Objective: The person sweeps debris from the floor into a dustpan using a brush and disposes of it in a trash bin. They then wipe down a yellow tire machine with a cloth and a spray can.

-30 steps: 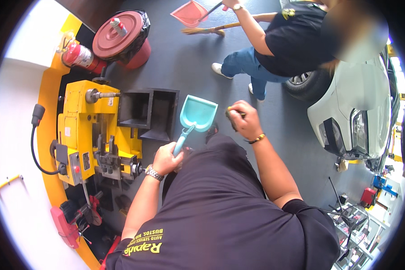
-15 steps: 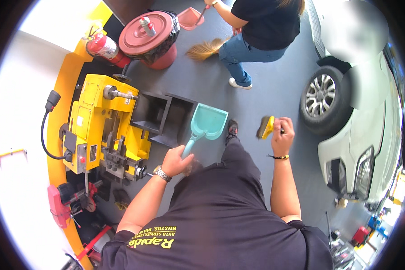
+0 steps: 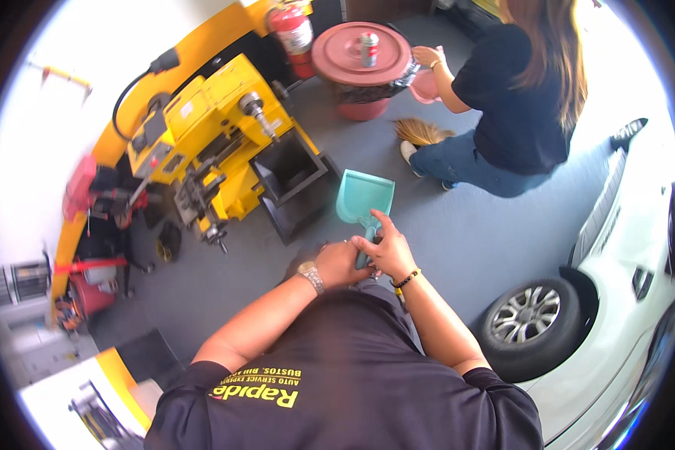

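Observation:
Both hands meet at the light-blue dustpan [image 3: 364,196], whose scoop points away from me. My left hand [image 3: 339,262] is closed at the lower end of its handle, the watch on that wrist. My right hand [image 3: 386,251] is against the same handle, thumb and index finger around it. A small yellow piece [image 3: 400,296], apparently part of the brush, shows below the right hand, mostly hidden; I cannot tell whether it is gripped.
A yellow machine [image 3: 202,127] with black chutes [image 3: 285,171] stands left. Ahead, a co-worker [image 3: 502,112] holds a pink dustpan [image 3: 424,88] beside a lidded red bin [image 3: 352,52], broom bristles [image 3: 420,131] low. A white car [image 3: 615,315] is right; a fire extinguisher [image 3: 292,37] stands behind.
My right hand has moved left from holding the brush apart to joining my left hand at the dustpan handle. My view has turned, and the co-worker's hand is now beside the bin.

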{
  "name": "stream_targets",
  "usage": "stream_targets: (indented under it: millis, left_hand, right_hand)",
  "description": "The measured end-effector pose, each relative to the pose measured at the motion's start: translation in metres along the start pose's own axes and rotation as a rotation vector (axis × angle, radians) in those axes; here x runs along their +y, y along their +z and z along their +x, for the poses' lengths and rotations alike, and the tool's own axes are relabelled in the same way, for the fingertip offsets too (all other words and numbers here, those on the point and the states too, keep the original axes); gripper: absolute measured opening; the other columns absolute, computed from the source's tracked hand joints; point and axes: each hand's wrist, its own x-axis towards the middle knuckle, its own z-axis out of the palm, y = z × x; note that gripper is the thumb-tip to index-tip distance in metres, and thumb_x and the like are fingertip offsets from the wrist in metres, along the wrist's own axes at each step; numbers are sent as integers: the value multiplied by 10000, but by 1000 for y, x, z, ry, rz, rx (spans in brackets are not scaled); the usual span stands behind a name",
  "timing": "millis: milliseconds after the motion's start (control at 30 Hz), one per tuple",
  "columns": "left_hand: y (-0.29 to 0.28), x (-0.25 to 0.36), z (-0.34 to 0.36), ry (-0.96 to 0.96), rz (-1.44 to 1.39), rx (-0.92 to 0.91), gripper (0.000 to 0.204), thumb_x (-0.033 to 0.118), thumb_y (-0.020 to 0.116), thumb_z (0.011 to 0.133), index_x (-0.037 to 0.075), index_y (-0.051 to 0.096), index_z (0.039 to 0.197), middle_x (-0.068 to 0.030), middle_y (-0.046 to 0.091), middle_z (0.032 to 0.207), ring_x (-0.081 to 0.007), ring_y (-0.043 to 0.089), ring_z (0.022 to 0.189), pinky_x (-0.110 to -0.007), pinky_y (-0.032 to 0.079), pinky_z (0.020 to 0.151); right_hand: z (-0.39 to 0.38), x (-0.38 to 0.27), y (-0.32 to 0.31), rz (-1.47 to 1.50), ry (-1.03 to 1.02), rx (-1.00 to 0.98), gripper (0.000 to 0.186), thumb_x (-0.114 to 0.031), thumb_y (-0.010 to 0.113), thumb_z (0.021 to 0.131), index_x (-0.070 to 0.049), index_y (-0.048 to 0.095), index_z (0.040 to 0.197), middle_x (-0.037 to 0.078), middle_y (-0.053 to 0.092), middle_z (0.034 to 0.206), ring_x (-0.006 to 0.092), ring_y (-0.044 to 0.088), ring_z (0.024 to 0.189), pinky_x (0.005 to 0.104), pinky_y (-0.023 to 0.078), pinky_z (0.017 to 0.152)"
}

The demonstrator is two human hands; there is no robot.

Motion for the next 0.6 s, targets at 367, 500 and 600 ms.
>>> stream_targets:
  millis: [367, 500, 600]
  left_hand:
    - [-31, -38, 19, -5, -2, 179, 446, 445, 733, 804, 103, 593, 1054, -137, 677, 845, -341, 659, 813, -449, 496, 716]
    - [-58, -64, 40, 144, 76, 247, 364, 412, 711, 830, 117, 620, 1022, -94, 664, 859, -306, 650, 811, -439, 486, 702]
    - [-100, -82, 62, 265, 217, 274, 324, 401, 701, 833, 131, 634, 998, -62, 649, 860, -285, 649, 806, -429, 486, 693]
  right_hand:
    - [74, -20, -13, -97, -50, -91, 715, -370, 716, 855, -116, 432, 1460, 206, 687, 949, 313, 672, 856, 399, 517, 779]
    - [97, -66, -39, -294, -176, -211, 616, -373, 729, 839, -114, 544, 1367, 172, 691, 906, 288, 670, 830, 381, 515, 758]
    - [119, -103, -53, -615, -356, -330, 509, -360, 731, 811, -111, 631, 1243, 153, 707, 921, 314, 685, 856, 395, 529, 766]
